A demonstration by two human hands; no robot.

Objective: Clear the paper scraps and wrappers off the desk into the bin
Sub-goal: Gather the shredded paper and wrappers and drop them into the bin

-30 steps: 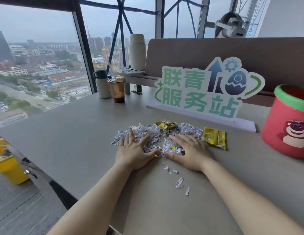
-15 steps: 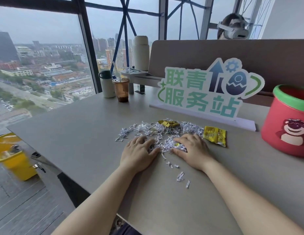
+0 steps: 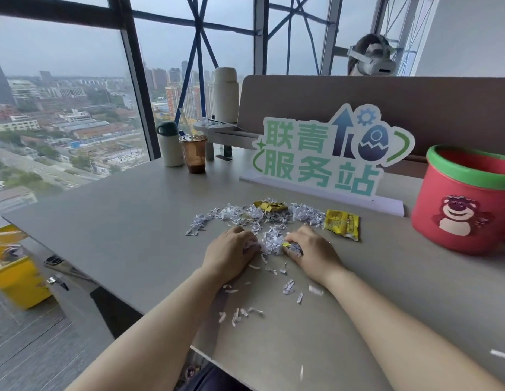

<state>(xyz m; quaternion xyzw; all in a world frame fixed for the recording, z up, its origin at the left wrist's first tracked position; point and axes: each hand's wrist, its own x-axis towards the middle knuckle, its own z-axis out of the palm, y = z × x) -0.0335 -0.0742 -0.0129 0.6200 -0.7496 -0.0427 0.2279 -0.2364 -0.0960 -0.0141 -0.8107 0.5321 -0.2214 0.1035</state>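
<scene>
Gathering scraps (image 3: pixel 271 241) left of the bin (image 3: pixel 431 198), left hand (image 3: pixel 228 256) and right hand (image 3: pixel 313 253) clutch one clump. Next, it probably needs lifting into the bin intact.

Tall window (image 3: pixel 62 94) along the left side, glazed between dark frame posts (image 3: pixel 132 88); blue steel bracing (image 3: pixel 200 49) crosses outside the panes; beyond, a city of low roofs and distant towers under a flat grey sky; light is even, overcast daylight, shadows soft. Grey-beige desk (image 3: pixel 118 221) stands near the glass; a brown-grey partition panel (image 3: pixel 400 108) runs along its far edge; plain white wall (image 3: pixel 471 32) at upper right; grey plank floor (image 3: pixel 34 356) at lower left.
</scene>
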